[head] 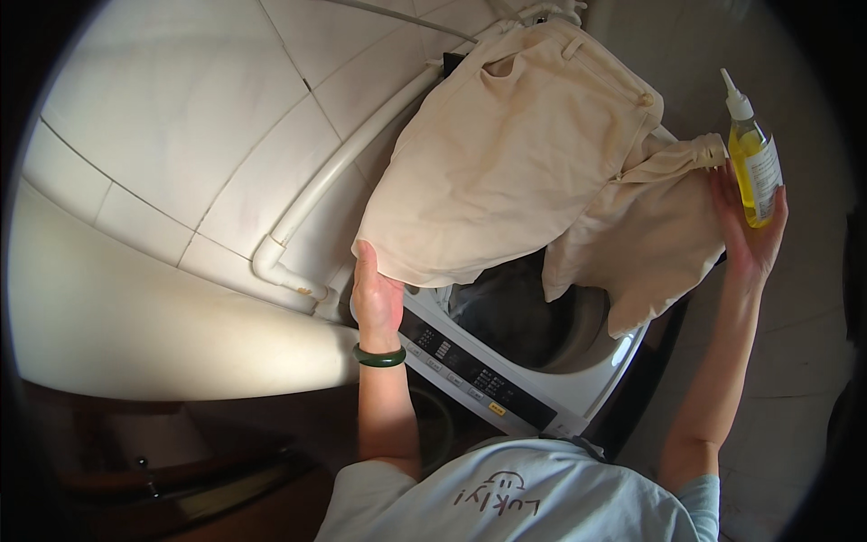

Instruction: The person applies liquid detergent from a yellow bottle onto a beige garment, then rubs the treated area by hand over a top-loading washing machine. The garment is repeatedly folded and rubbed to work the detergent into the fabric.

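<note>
A pair of beige trousers or shorts [501,162] is spread above a top-loading washing machine [589,379]. At its lower left hem, my left hand [379,291] grips the cloth, thumb on top and fingers underneath. My right hand [752,237] holds a clear bottle of yellow liquid [752,169] with a white pointed nozzle and a label bearing writing. The right fingertips are also beside the garment's waistband end, and I cannot tell whether they pinch it. Below the cloth, the machine's drum opening [515,318] shows in part; its contents are dark and hard to make out.
The machine's control panel [474,372] faces me. White pipes [345,162] run along the tiled wall [169,122] on the left. A rounded white basin-like fixture [169,305] stands at left above a dark cabinet [156,447]. Floor tiles [765,379] lie at right.
</note>
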Action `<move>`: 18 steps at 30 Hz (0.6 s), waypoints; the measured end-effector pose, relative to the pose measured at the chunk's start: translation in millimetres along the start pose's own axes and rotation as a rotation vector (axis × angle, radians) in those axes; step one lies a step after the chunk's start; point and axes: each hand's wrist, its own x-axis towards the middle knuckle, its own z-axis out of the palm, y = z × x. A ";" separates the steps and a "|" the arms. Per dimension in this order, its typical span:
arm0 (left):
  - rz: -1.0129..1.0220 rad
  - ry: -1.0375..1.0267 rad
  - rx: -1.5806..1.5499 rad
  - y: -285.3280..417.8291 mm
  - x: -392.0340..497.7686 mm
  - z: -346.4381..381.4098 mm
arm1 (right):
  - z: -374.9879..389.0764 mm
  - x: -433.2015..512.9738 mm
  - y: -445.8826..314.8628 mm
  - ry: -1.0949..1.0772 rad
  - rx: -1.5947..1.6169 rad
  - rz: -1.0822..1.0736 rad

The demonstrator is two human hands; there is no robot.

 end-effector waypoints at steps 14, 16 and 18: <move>0.005 -0.037 0.073 10.5 -6.6 1.4 | -20.4 34.8 -19.8 -0.015 0.053 0.054; 0.004 -0.003 0.085 10.1 -7.6 2.5 | -19.8 34.5 -20.3 0.011 0.107 0.072; -0.012 0.023 0.084 10.0 -7.1 3.8 | -18.3 30.2 -19.5 -0.051 0.140 0.038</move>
